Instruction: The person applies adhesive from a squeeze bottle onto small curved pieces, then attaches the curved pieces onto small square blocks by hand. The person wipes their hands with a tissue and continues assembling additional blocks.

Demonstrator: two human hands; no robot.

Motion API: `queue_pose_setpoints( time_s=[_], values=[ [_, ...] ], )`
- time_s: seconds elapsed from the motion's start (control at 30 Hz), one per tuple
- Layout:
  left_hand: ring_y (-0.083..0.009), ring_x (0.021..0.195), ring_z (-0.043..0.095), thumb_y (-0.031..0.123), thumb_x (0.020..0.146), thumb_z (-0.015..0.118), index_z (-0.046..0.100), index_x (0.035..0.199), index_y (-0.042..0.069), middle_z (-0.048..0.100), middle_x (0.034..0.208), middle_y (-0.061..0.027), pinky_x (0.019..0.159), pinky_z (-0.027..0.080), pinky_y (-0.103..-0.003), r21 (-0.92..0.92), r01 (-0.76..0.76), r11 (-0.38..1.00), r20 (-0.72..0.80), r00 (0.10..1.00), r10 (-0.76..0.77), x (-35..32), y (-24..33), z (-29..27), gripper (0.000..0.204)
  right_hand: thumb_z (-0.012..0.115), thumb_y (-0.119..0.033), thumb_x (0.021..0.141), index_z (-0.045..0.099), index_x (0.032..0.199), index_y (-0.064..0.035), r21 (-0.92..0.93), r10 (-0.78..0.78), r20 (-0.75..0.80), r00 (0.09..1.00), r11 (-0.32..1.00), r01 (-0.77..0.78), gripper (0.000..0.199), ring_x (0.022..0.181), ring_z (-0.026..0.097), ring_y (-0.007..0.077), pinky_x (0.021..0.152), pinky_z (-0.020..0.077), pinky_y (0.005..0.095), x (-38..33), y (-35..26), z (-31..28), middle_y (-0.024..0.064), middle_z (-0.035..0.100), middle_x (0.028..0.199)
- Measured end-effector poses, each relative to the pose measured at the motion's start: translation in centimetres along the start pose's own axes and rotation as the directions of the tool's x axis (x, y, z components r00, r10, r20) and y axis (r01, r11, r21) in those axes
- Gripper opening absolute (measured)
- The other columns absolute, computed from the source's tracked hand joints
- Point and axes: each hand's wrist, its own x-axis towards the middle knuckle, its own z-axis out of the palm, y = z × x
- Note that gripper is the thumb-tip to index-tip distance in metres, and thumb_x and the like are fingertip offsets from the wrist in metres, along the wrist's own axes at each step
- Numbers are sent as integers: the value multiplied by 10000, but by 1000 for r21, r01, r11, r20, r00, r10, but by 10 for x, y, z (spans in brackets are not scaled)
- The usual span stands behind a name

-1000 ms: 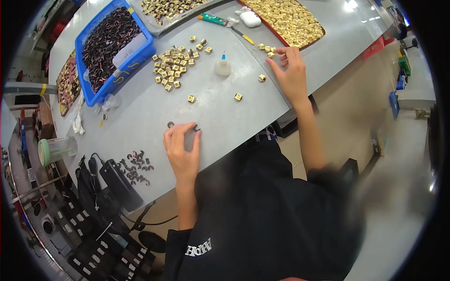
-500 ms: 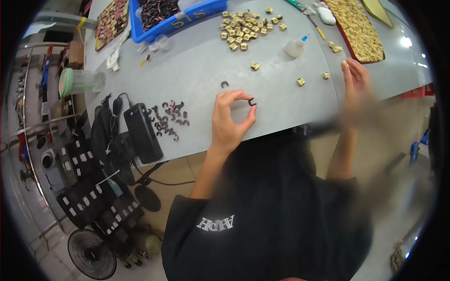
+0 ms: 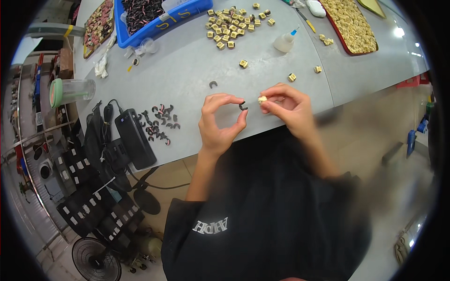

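Note:
Between the thumb and forefinger of my left hand (image 3: 219,122) is a small black C-shaped piece (image 3: 243,106), its opening turned toward the right. My right hand (image 3: 290,107) pinches a small cream-yellow piece (image 3: 262,99), a short gap to the right of the black one. Another black curved piece (image 3: 213,84) lies on the table just beyond my left hand. Left of that hand is a loose pile of black curved pieces (image 3: 161,122), some showing pink. Farther off sits a cluster of yellow-and-black cube-like pieces (image 3: 229,28), with a few single ones (image 3: 292,77) nearer my right hand.
A squeeze bottle (image 3: 284,43) with a blue tip stands beyond my right hand. At far right is a red-rimmed tray (image 3: 349,28) of cream pieces; at far left, a blue bin (image 3: 176,21) of black pieces. A black power pack (image 3: 135,138) and a green-lidded jar (image 3: 75,91) are at left.
My right hand has come in from beside the red-rimmed tray, carrying the cream-yellow piece over to my left hand. The left hand still pinches the black piece; the view has shifted slightly.

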Motion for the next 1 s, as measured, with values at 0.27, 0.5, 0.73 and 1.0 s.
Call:
queue_pose_setpoints(
  time_s=[0.27, 0.5, 0.73, 1.0],
  values=[
    [-224, 875, 592, -73, 645, 726, 449, 1076, 45, 633, 911, -91, 771, 491, -330, -77, -38, 996, -21, 999, 37, 0, 0, -1, 526, 655, -42, 822, 635, 981, 48, 75, 151, 87, 985, 985, -158, 184, 844, 638, 149, 703, 517, 258, 2, 4, 11, 111, 663, 922],
    [-218, 869, 591, -68, 632, 726, 538, 1013, 19, 636, 887, -89, 772, 481, -322, -189, 16, 982, -61, 998, -28, 0, 2, -2, 433, 665, -66, 821, 636, 952, 35, 109, 163, 135, 977, 978, -178, 168, 844, 638, 145, 702, 510, 257, 5, 4, 13, 106, 666, 923],
    [-247, 844, 581, -93, 663, 703, 318, 1137, 75, 624, 889, -151, 781, 473, -379, -142, -18, 990, 91, 995, 31, 0, 0, -10, 633, 651, -84, 841, 584, 948, 23, 192, 244, 229, 942, 938, -290, 166, 887, 632, 166, 771, 506, 286, 6, 3, 14, 134, 661, 931],
    [-259, 851, 590, -107, 644, 705, 324, 1064, 95, 629, 894, -159, 769, 476, -390, -205, -58, 977, 10, 998, 61, -3, -1, -6, 602, 645, -37, 822, 368, 874, -95, 496, 275, 268, 923, 782, -377, 287, 976, 615, 278, 855, 494, 367, 2, 15, 22, 178, 630, 920]
  ],
)
